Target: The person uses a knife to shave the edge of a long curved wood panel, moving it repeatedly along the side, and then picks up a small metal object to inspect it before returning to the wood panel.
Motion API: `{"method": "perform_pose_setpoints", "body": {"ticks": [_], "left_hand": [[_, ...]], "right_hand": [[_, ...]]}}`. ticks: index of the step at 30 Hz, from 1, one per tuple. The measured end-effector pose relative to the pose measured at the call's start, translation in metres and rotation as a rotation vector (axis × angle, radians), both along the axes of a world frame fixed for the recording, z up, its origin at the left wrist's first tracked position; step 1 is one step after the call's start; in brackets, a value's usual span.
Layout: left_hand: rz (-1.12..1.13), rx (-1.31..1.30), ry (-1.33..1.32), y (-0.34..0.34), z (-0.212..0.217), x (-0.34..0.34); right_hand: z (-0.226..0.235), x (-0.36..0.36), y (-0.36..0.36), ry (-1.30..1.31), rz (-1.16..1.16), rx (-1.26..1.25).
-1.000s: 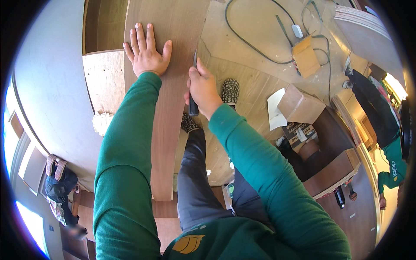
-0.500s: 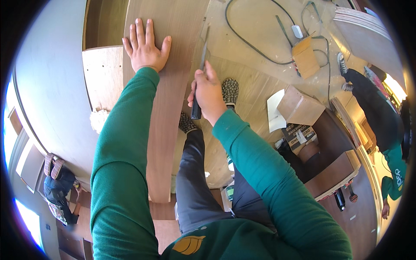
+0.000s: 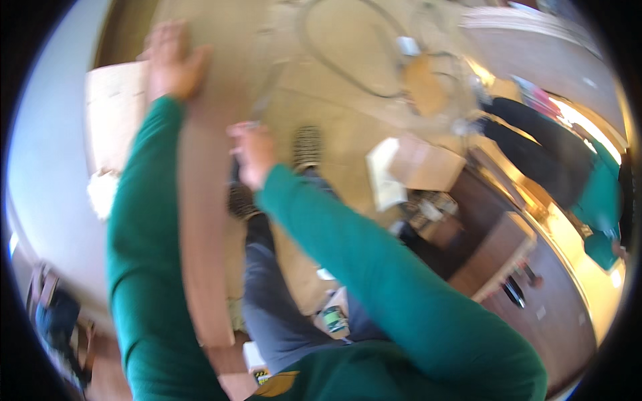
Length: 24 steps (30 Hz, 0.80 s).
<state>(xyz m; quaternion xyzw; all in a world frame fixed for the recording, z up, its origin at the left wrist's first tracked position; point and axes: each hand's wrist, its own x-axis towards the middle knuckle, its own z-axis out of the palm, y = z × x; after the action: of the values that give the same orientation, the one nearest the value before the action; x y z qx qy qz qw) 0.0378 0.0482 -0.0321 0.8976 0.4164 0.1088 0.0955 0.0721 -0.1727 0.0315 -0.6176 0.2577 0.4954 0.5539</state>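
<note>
My left hand (image 3: 175,67) lies flat, fingers stretched out, on a long brown wood-grain board (image 3: 206,220) that runs away from me. Just right of the board's long edge, my right hand (image 3: 253,155) is closed round the black handle of a long, narrow, grey file-like tool (image 3: 269,87). Its blade points away from me alongside that edge; motion blurs it, so I cannot tell whether it touches the board. Left of the board is a pale wooden panel (image 3: 114,100) joined to an open box-like recess.
A black cable (image 3: 321,57) loops over the floor beside a cardboard piece (image 3: 426,87). An open carton (image 3: 424,164) stands to the right, near a brown box (image 3: 495,257). Another person (image 3: 555,154) is at the far right, and one more (image 3: 57,321) at the lower left.
The whole view has shifted and blurred, so the hands and board appear further left. My left hand remains flat on the board; my right still grips the file-like tool beside its edge.
</note>
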Motion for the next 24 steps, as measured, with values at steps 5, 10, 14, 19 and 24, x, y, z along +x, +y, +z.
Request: {"method": "perform_pose_setpoints", "body": {"ticks": [5,10,14,19,24], "left_hand": [[0.253,-0.002,-0.140,-0.053,0.005,-0.142],[0.596,-0.135,0.161,-0.140,0.016,-0.275],[0.730,-0.409,0.013,-0.178,0.001,-0.333],[0.750,-0.437,-0.009,-0.188,0.038,-0.314],[0.789,-0.561,0.098,-0.173,0.042,-0.288]], "right_hand": [[-0.032,-0.037,-0.011,-0.061,0.015,-0.056],[-0.034,-0.042,-0.009,-0.017,0.100,-0.023],[-0.040,-0.052,-0.007,-0.082,0.244,-0.032],[-0.011,-0.041,0.004,0.010,0.286,-0.104],[-0.028,-0.018,-0.003,-0.099,0.290,-0.049]]}}
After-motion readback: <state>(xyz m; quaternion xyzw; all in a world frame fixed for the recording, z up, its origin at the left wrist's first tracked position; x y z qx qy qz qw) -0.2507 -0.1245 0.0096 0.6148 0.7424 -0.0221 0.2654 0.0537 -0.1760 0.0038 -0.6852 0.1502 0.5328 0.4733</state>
